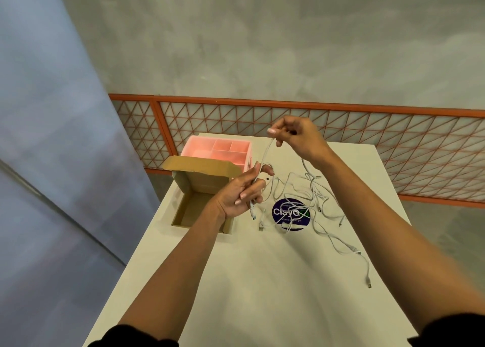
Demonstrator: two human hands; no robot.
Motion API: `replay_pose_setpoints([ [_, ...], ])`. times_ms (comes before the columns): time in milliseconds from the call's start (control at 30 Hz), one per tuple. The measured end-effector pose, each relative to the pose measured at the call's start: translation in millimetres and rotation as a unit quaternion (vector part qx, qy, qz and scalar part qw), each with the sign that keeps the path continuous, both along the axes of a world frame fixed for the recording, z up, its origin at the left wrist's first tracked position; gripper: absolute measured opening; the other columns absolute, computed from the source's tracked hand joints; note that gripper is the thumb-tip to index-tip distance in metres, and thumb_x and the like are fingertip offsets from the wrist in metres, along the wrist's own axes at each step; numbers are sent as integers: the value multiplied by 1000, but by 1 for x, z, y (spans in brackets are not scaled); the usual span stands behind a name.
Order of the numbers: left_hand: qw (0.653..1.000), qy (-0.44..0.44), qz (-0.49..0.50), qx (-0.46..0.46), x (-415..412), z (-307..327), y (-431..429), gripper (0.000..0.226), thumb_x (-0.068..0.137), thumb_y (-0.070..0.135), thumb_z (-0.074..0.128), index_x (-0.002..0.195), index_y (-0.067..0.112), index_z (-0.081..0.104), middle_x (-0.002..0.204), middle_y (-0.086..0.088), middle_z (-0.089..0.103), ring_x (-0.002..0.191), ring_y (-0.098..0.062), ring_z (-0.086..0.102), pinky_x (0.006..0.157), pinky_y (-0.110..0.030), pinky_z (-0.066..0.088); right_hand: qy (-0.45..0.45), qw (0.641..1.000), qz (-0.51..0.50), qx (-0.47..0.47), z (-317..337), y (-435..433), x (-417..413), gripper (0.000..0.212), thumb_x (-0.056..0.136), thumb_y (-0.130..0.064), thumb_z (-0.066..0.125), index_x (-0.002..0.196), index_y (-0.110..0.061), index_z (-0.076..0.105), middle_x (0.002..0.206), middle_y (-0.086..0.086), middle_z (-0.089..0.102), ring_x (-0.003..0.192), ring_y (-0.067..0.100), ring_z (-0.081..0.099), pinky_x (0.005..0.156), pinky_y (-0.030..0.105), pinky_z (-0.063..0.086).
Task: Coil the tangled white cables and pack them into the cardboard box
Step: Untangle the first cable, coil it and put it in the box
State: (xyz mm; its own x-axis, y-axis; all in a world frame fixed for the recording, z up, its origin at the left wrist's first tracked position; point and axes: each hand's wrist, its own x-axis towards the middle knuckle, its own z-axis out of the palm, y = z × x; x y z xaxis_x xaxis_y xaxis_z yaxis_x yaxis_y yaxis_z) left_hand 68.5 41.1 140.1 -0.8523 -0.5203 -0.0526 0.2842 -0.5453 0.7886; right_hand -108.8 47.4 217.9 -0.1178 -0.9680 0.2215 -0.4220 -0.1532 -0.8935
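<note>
Several tangled white cables (312, 205) lie on the white table (262, 281), right of an open cardboard box (183, 211). My left hand (241, 192) grips one white cable (266, 152) near its plug end, which hangs below the fist. My right hand (296, 136) is raised higher and pinches the same cable further along. The stretch between the hands runs nearly straight, and the rest trails down from my right hand into the tangle. The box stands below and left of my left hand, lid flap up, with bare cardboard showing inside.
A pink plastic organiser (217, 150) with compartments stands just behind the box. A round dark blue sticker (290, 214) lies under the tangle. One cable end (368, 285) trails towards the table's right edge. An orange mesh fence (367, 147) runs behind the table.
</note>
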Motion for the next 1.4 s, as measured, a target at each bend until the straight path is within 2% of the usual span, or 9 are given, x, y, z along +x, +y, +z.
replay_pose_setpoints([
  [167, 994, 95, 19, 44, 4, -3, -9, 25, 87, 34, 65, 95, 11, 62, 36, 3, 37, 23, -4, 29, 47, -19, 49, -7, 1000, -25, 5, -12, 1, -8, 20, 84, -21, 70, 88, -1, 70, 64, -3, 57, 55, -1, 47, 52, 6, 35],
  [367, 989, 133, 52, 24, 6, 9, -15, 45, 99, 33, 32, 138, 15, 47, 38, 6, 39, 24, -5, 32, 66, -18, 56, 73, 993, 35, 83, -56, 10, -4, 29, 101, -23, 43, 91, -8, 65, 61, -3, 47, 51, 7, 42, 50, 16, 37],
  [567, 985, 0, 158, -65, 5, 9, -18, 43, 102, 20, 31, 144, 19, 35, 52, 5, 57, 47, -2, 55, 90, -31, 54, 146, 958, 142, 202, -78, 30, 14, 30, 104, -21, 34, 95, -8, 59, 54, -1, 46, 35, 2, 39, 46, 12, 35],
  [667, 985, -19, 161, -56, 1, 4, -20, 48, 100, 22, 34, 148, 21, 30, 80, -4, 75, 69, -9, 71, 98, -39, 47, 139, 943, 184, 239, -72, 33, 20, 31, 104, -24, 35, 95, -8, 60, 53, 1, 48, 34, 6, 39, 43, 17, 37],
  [933, 975, -84, 175, -104, -7, 1, -20, 48, 104, 27, 30, 151, 28, 19, 115, -9, 69, 108, -24, 65, 99, -40, 45, 208, 907, 224, 290, -48, 35, 17, 39, 103, -32, 37, 87, -11, 66, 50, -3, 55, 38, 7, 51, 50, 14, 44],
  [1067, 973, -107, 168, -115, -7, 3, -22, 46, 104, 27, 31, 149, 31, 22, 118, -12, 65, 101, -23, 68, 102, -42, 43, 264, 902, 211, 268, -31, 35, 12, 43, 101, -34, 40, 82, -7, 68, 46, -5, 58, 39, 5, 54, 52, 10, 44],
  [1200, 965, -153, 170, -126, -10, 3, -21, 44, 103, 25, 35, 146, 30, 31, 107, -8, 71, 86, -17, 71, 82, -29, 55, 335, 906, 165, 201, -15, 31, 6, 40, 100, -32, 43, 81, -9, 69, 44, -7, 57, 42, 4, 53, 52, 12, 42],
  [1333, 958, -196, 128, -164, -12, 1, -17, 44, 103, 26, 33, 147, 26, 30, 110, -18, 69, 94, -23, 71, 91, -29, 52, 289, 945, 105, 109, -6, 24, 1, 15, 99, -24, 48, 98, -12, 57, 58, -8, 56, 54, 6, 51, 55, 23, 35],
  [1400, 954, -216, 99, -181, -14, 4, -12, 42, 104, 29, 30, 146, 25, 30, 103, -13, 71, 87, -18, 72, 82, -22, 53, 254, 959, 95, 84, -3, 21, 0, 12, 98, -23, 50, 103, -13, 52, 58, -8, 53, 54, 8, 45, 55, 24, 33],
])
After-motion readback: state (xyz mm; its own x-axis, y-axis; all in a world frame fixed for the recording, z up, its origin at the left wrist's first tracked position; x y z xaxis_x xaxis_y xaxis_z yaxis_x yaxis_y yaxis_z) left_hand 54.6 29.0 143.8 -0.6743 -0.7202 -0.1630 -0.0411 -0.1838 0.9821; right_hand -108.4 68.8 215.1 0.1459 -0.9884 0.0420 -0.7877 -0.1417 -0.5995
